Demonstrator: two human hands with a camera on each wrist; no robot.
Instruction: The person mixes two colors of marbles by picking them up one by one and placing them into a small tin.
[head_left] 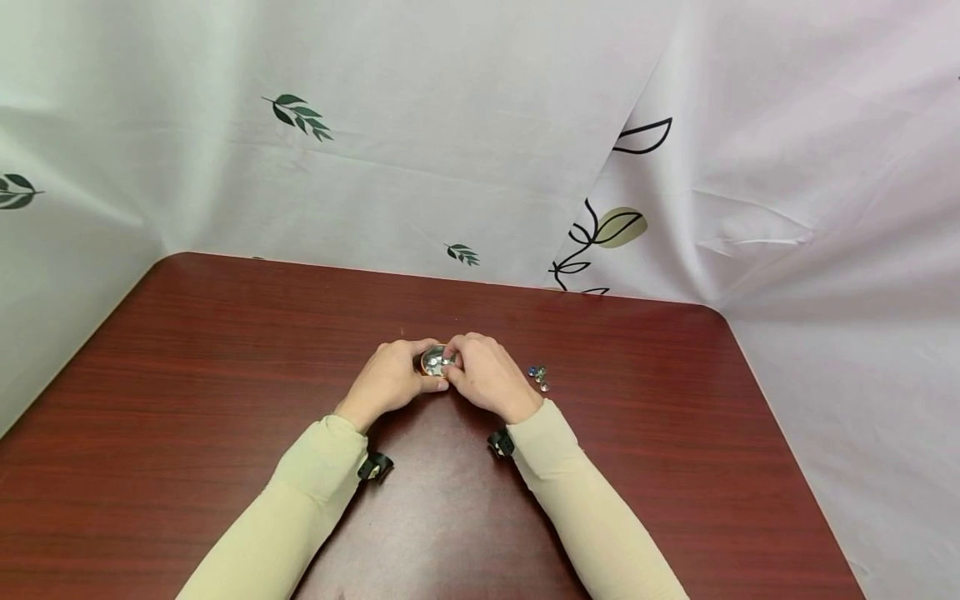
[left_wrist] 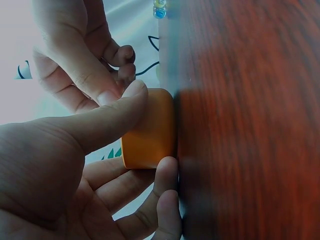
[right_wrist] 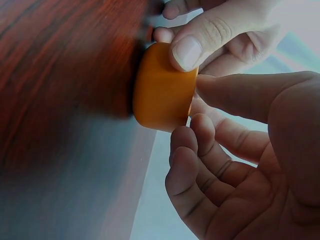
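A small orange cup (head_left: 433,362) with a shiny, silvery inside stands on the table. My left hand (head_left: 390,377) grips it from the left, its thumb on the near side of the orange wall (left_wrist: 155,130) and its fingers around the far side. My right hand (head_left: 487,372) is at the mouth of the cup, thumb and forefinger bent down over the rim. Their tips are partly hidden inside, so I cannot tell whether they pinch anything. Small roundish bits show inside the cup, too small to make out. Several glass marbles (head_left: 538,377), some bluish, lie right of my right hand.
The reddish-brown wooden table (head_left: 247,375) has rounded far corners. A pale cloth (head_left: 420,150) with leaf prints hangs behind it and along the sides. Dark straps with small devices are on both wrists.
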